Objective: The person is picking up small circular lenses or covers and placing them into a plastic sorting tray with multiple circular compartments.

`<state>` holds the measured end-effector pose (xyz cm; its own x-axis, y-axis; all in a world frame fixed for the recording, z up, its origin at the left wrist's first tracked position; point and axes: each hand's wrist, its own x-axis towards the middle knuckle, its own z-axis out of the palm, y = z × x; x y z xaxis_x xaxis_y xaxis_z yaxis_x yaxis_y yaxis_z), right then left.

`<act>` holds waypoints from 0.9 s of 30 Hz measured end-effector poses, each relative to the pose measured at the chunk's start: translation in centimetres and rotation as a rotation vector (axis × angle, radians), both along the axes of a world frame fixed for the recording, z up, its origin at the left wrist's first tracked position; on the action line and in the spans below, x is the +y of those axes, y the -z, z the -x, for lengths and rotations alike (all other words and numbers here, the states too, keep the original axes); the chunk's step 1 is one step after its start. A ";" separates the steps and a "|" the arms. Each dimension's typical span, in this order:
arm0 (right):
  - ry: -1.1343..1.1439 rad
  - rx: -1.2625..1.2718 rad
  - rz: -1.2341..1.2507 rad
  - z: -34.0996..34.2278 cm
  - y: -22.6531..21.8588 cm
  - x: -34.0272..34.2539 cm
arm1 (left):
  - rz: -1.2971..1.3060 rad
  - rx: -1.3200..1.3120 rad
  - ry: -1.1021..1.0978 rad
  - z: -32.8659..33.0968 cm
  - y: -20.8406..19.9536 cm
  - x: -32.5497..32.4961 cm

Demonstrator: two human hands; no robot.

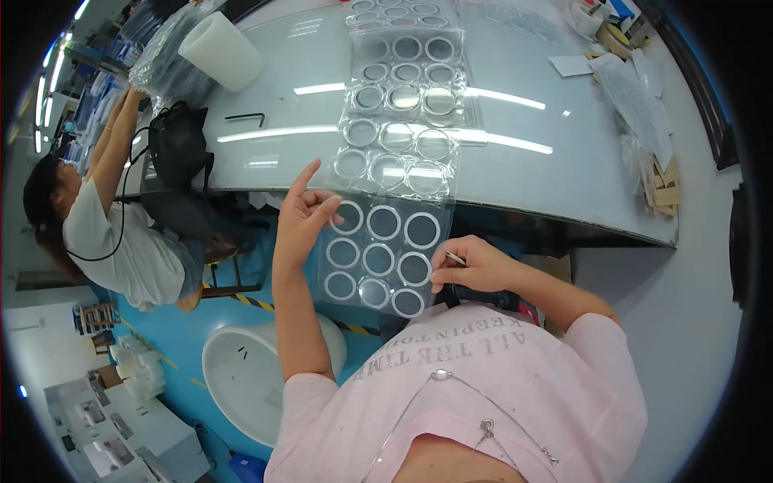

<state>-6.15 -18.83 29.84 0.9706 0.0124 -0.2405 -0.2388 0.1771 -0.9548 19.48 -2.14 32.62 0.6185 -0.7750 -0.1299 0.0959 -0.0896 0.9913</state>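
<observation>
A clear plastic sheet [361, 245] carrying rows of round white rings hangs over the table's front edge, close to my body. My left hand [304, 216] is at the sheet's upper left, by a corner ring. Its index finger stretches upward, with the thumb apart from it; whether it touches the sheet is unclear. My right hand [477, 266], at the sheet's right edge, has its fingers closed around a thin, pale, stick-like tool [456, 258]. Most of the tool is hidden in the fingers. More ring-filled clear film [378, 113] runs away from me across the table.
The glossy table [282, 64] bears a white roll [221, 51], a hex key [245, 119] and, at right, tape [614, 39] and plastic scraps [636, 105]. A black bag [179, 145] is at left, near a seated person [129, 233]. A white tub [241, 378] stands below.
</observation>
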 end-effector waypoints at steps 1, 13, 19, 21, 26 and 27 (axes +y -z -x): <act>0.001 0.006 -0.006 0.1 -0.1 -0.2 | -0.006 0.006 0.001 0.1 0.1 0.2; 0.013 -0.137 0.642 -2.9 -4.7 -3.9 | -0.149 -0.022 0.175 -0.7 0.8 1.3; 0.323 -0.576 1.117 -8.1 -2.7 -0.2 | -0.187 0.071 0.303 -1.8 0.5 1.3; 0.300 -0.592 1.154 -9.5 -2.4 0.7 | -0.189 0.093 0.309 -1.9 0.4 1.2; 0.298 -0.658 1.192 -12.6 -1.6 1.6 | -0.194 0.133 0.311 -2.4 0.4 1.3; 0.272 -0.656 1.220 -13.0 -1.6 1.7 | -0.191 0.139 0.309 -2.5 0.4 1.3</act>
